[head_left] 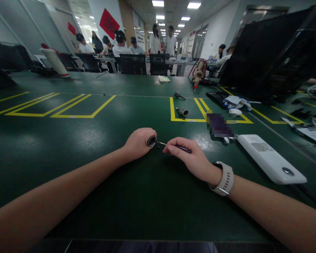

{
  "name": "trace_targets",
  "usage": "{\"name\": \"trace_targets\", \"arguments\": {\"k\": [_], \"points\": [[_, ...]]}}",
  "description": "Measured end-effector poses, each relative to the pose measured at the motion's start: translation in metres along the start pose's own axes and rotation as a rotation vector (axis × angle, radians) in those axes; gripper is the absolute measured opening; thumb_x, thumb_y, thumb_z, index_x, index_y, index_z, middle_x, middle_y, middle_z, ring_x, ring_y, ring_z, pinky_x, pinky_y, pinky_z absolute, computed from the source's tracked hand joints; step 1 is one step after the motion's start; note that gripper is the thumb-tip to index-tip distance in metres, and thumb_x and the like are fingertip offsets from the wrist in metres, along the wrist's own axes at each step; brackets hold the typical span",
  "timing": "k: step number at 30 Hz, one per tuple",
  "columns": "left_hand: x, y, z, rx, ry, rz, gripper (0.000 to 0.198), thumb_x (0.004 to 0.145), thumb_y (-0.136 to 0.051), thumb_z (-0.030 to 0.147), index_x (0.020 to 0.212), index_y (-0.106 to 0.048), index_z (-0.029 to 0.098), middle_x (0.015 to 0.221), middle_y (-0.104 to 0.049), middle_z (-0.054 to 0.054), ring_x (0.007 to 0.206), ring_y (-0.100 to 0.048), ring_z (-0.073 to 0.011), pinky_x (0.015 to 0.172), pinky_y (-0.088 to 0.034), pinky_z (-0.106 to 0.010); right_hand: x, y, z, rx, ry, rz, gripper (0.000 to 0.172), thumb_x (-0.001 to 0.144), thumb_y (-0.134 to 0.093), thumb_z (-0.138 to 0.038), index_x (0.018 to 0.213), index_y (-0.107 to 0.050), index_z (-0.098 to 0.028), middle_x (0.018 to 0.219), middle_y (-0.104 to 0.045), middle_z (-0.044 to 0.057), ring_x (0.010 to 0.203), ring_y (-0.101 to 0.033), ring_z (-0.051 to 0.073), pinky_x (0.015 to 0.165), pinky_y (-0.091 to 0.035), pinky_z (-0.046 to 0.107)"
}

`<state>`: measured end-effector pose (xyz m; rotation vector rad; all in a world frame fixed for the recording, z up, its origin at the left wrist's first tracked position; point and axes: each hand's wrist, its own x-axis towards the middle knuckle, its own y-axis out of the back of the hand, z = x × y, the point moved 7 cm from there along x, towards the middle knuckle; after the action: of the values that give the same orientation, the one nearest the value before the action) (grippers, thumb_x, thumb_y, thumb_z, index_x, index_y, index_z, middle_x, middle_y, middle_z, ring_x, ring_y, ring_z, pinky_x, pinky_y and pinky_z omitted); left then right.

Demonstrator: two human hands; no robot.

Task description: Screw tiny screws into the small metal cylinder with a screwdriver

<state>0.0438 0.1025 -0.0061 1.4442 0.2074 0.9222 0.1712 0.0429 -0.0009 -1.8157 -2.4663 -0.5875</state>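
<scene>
My left hand (140,143) is wrapped round a dark, hollow cylindrical metal part (151,141), its round open end facing right. Most of that part is hidden in my fist. In my right hand (185,151) is a slim screwdriver (184,149) with a dark handle, pinched between thumb and fingers. Its thin metal shaft points left and its tip reaches the rim of the open end; whether it touches, I cannot tell. Just below the shaft a small dark ring-like piece (158,147) lies on the green table (137,207).
Two metal connector-like parts, one inside a yellow-taped box (183,111) and one behind it (179,95), lie ahead. To the right are a phone (219,125), a white power bank (271,158) and gloves (236,102). People sit and stand in the background.
</scene>
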Motion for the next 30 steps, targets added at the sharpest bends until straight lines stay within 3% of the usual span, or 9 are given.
{"name": "trace_targets", "arguments": {"k": [7, 14, 20, 25, 30], "points": [[0.0, -0.003, 0.001, 0.024, -0.019, -0.057, 0.009, 0.074, -0.051, 0.009, 0.069, -0.054, 0.015, 0.068, -0.056, -0.002, 0.064, -0.052, -0.0145, 0.062, -0.04, -0.027, 0.007, 0.002, 0.021, 0.38, -0.113, 0.004, 0.015, 0.084, -0.055, -0.024, 0.078, -0.065, -0.016, 0.077, -0.066, 0.003, 0.073, -0.058, 0.014, 0.072, -0.044, 0.03], [0.0, -0.005, -0.002, 0.043, 0.025, -0.072, 0.009, 0.077, -0.051, 0.013, 0.069, -0.053, 0.016, 0.068, -0.055, -0.002, 0.064, -0.051, -0.0148, 0.062, -0.04, -0.028, 0.005, 0.004, 0.02, 0.324, -0.101, 0.005, 0.016, 0.083, -0.053, -0.023, 0.073, -0.064, -0.017, 0.071, -0.065, 0.002, 0.07, -0.058, 0.014, 0.07, -0.043, 0.031], [0.0, -0.006, -0.003, 0.054, 0.042, -0.082, 0.007, 0.076, -0.051, 0.011, 0.071, -0.053, 0.016, 0.069, -0.056, -0.002, 0.065, -0.052, -0.0151, 0.063, -0.041, -0.028, 0.005, 0.01, 0.017, 0.244, -0.096, 0.094, 0.016, 0.079, -0.053, -0.022, 0.066, -0.06, -0.017, 0.062, -0.06, 0.0, 0.063, -0.055, 0.013, 0.065, -0.041, 0.029], [0.0, -0.005, -0.004, 0.052, 0.052, -0.064, 0.007, 0.077, -0.05, 0.013, 0.071, -0.053, 0.016, 0.069, -0.056, -0.002, 0.065, -0.052, -0.0155, 0.061, -0.041, -0.029, 0.005, 0.008, 0.016, 0.096, -0.14, 0.087, 0.018, 0.079, -0.051, -0.024, 0.065, -0.059, -0.017, 0.062, -0.058, 0.0, 0.062, -0.053, 0.014, 0.063, -0.04, 0.031], [-0.001, -0.004, -0.006, 0.036, 0.073, -0.046, 0.007, 0.078, -0.051, 0.016, 0.071, -0.053, 0.017, 0.068, -0.055, -0.002, 0.063, -0.051, -0.0153, 0.06, -0.04, -0.028, 0.003, 0.013, 0.016, 0.103, -0.106, 0.148, 0.018, 0.08, -0.051, -0.023, 0.064, -0.058, -0.018, 0.061, -0.056, -0.001, 0.062, -0.052, 0.014, 0.063, -0.04, 0.031]]}}
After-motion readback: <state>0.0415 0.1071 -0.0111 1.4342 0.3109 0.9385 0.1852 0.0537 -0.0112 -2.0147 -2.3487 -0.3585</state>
